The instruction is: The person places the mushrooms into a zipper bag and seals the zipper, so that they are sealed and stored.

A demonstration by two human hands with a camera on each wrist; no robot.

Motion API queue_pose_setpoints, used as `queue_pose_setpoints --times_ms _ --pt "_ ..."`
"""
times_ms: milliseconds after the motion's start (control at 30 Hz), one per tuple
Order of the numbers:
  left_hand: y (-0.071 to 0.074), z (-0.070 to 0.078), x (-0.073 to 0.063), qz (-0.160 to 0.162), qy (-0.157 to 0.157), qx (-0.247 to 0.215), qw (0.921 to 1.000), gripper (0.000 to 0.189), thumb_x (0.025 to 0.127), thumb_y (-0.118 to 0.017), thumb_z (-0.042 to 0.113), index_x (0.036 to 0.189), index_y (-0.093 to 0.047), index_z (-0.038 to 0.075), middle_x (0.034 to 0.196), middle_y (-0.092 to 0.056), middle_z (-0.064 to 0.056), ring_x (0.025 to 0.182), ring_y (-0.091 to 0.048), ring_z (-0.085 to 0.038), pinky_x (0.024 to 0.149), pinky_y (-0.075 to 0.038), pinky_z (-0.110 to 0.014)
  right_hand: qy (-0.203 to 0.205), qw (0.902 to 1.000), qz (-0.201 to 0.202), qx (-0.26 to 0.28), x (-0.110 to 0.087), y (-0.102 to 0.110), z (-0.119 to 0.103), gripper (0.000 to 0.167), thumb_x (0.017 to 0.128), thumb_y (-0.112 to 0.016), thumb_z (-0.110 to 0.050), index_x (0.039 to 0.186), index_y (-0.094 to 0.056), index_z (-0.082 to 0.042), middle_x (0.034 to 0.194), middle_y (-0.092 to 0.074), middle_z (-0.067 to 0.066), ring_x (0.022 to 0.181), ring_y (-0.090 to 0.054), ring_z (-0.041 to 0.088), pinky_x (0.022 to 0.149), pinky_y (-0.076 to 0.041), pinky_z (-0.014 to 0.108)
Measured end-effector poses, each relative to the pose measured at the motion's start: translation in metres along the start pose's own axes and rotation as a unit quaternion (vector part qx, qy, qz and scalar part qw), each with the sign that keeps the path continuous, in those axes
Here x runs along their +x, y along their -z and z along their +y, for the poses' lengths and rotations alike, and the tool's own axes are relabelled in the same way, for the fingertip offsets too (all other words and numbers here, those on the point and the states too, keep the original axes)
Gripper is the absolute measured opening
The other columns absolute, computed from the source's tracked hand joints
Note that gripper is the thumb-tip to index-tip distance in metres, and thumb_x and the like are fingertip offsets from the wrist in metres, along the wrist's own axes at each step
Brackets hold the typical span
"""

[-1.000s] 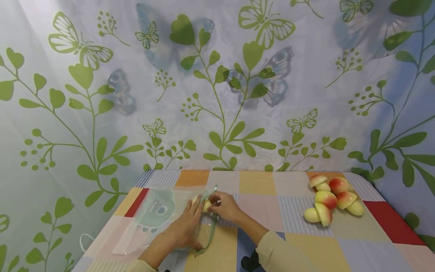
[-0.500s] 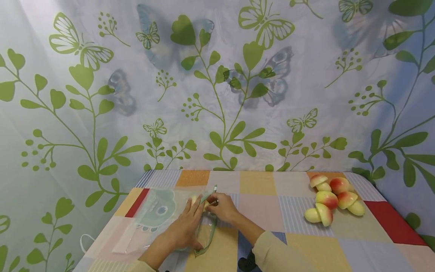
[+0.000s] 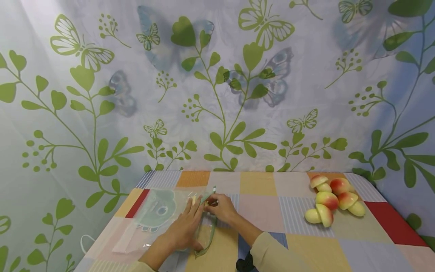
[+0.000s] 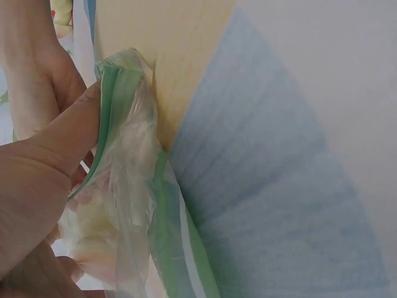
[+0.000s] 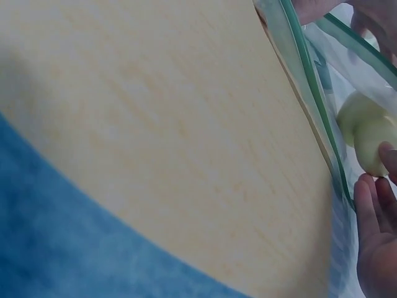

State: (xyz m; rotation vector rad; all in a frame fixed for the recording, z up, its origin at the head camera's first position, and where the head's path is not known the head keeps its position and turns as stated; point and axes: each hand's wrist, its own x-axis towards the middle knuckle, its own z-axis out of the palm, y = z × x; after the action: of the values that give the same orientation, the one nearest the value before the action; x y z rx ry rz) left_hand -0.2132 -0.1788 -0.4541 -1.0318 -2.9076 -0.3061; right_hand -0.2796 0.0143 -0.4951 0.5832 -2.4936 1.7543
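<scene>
The right hand (image 3: 221, 207) pinches one end of a mushroom (image 5: 370, 133) between thumb and fingertips. The mushroom is in the mouth of a clear bag (image 3: 126, 241), between the two green strips (image 3: 214, 226) that edge the opening; the right wrist view shows its rounded, pale yellow-green parts. The left hand (image 3: 182, 229) lies across the bag, fingers straight and thumb spread wide from them, holding the mouth apart. In the left wrist view its thumb (image 4: 68, 127) presses against a strip, and pale yellow and pink shapes show through the plastic; how many there are I cannot tell.

The bag lies flat with its mouth to the right, and has a pale green cartoon print (image 3: 159, 207) on it. Under it is a patchwork cloth (image 3: 258, 211) with plain and striped squares. At the right far part of the cloth, well apart from the hands, five more mushrooms (image 3: 327, 200) sit in a cluster, yellow with red-tinged caps. The person wears pale sleeves (image 3: 276, 251); something black (image 3: 245, 262) shows beside the right one. A white cord (image 3: 82, 242) loops by the cloth's left edge. Behind hangs a curtain (image 3: 210, 132) printed with green leaves and butterflies.
</scene>
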Motion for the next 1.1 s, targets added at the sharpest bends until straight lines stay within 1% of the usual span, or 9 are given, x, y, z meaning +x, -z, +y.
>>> queue_pose_setpoints --times_ms 100,233,333,467,567,700,800,1000,1100 --pt "-0.0005 -0.0002 0.0004 -0.004 0.005 0.000 1.0000 0.141 0.056 -0.101 0.045 0.161 -0.021 -0.003 0.170 -0.010 -0.023 0.149 -0.013 -0.056 0.092 -0.045 -0.074 -0.002 1.0000 0.009 -0.002 -0.0002 -0.0018 0.0002 0.016 0.088 -0.083 -0.007 0.101 -0.075 -0.001 0.096 -0.070 0.011 0.088 -0.073 0.027 0.067 -0.059 0.028" --pt "-0.0018 -0.0007 0.0011 -0.008 0.009 0.003 0.9999 0.142 0.056 -0.101 0.046 0.162 -0.018 -0.002 0.170 -0.010 -0.023 0.150 -0.011 -0.055 0.093 -0.044 -0.074 -0.008 0.9998 0.017 -0.004 -0.0006 -0.0040 0.0014 0.015 0.088 -0.083 -0.009 0.101 -0.077 -0.004 0.094 -0.071 0.006 0.088 -0.073 0.025 0.067 -0.059 0.030" --pt "-0.0027 -0.0010 0.0014 -0.008 0.008 0.009 0.9999 0.142 0.056 -0.101 0.045 0.162 -0.019 -0.002 0.169 -0.011 -0.024 0.150 -0.011 -0.055 0.093 -0.044 -0.074 -0.010 0.9996 0.018 -0.017 -0.0010 -0.0050 0.0028 0.014 0.090 -0.082 -0.012 0.102 -0.078 -0.007 0.096 -0.072 0.004 0.092 -0.073 0.027 0.071 -0.059 0.033" --pt "-0.0021 0.0002 0.0009 -0.007 0.006 0.012 0.9999 0.140 0.057 -0.101 0.045 0.161 -0.021 -0.003 0.169 -0.011 -0.024 0.150 -0.012 -0.055 0.093 -0.044 -0.074 -0.015 0.9996 0.009 -0.023 -0.0025 -0.0051 0.0050 0.016 0.092 -0.081 -0.016 0.105 -0.078 -0.008 0.104 -0.074 0.006 0.100 -0.073 0.032 0.079 -0.060 0.037" --pt "-0.0013 0.0006 0.0004 -0.007 0.004 0.013 0.9999 0.139 0.057 -0.100 0.045 0.161 -0.022 -0.003 0.170 -0.009 -0.023 0.150 -0.012 -0.055 0.094 -0.044 -0.074 -0.027 0.9996 -0.002 -0.009 -0.0038 -0.0043 0.0067 0.017 0.094 -0.078 -0.015 0.110 -0.077 -0.009 0.111 -0.074 0.006 0.106 -0.071 0.033 0.083 -0.059 0.038" --pt "-0.0001 0.0002 0.0000 -0.004 0.001 0.016 0.9999 0.138 0.058 -0.099 0.048 0.160 -0.024 -0.004 0.170 -0.008 -0.022 0.150 -0.013 -0.055 0.094 -0.043 -0.075 -0.032 0.9993 -0.019 0.003 -0.0047 -0.0020 0.0070 0.020 0.097 -0.073 -0.009 0.116 -0.076 -0.010 0.115 -0.074 0.004 0.111 -0.069 0.032 0.088 -0.058 0.039" --pt "0.0002 0.0001 0.0000 -0.004 0.001 0.017 0.9998 0.139 0.058 -0.099 0.049 0.161 -0.022 -0.004 0.170 -0.007 -0.022 0.150 -0.012 -0.055 0.094 -0.043 -0.075 -0.029 0.9990 -0.033 0.008 -0.0050 -0.0005 0.0065 0.023 0.097 -0.070 -0.005 0.120 -0.075 -0.008 0.116 -0.074 0.004 0.113 -0.068 0.032 0.091 -0.056 0.043" --pt "-0.0005 -0.0011 0.0008 -0.002 -0.004 0.021 0.9998 0.143 0.058 -0.099 0.048 0.162 -0.016 -0.005 0.169 -0.010 -0.025 0.149 -0.014 -0.057 0.106 -0.035 -0.071 -0.033 0.9955 -0.077 0.045 -0.0046 -0.0001 0.0061 0.033 0.098 -0.066 -0.002 0.131 -0.071 -0.009 0.128 -0.070 0.007 0.124 -0.061 0.035 0.102 -0.049 0.051" --pt "-0.0010 -0.0015 0.0005 -0.005 -0.002 0.017 0.9998 0.145 0.058 -0.098 0.049 0.162 -0.013 -0.005 0.169 -0.009 -0.026 0.148 -0.014 -0.057 0.106 -0.033 -0.072 -0.039 0.9930 -0.094 0.059 -0.0044 0.0006 0.0050 0.035 0.100 -0.064 -0.003 0.133 -0.070 -0.013 0.132 -0.068 0.006 0.129 -0.058 0.034 0.105 -0.046 0.052"
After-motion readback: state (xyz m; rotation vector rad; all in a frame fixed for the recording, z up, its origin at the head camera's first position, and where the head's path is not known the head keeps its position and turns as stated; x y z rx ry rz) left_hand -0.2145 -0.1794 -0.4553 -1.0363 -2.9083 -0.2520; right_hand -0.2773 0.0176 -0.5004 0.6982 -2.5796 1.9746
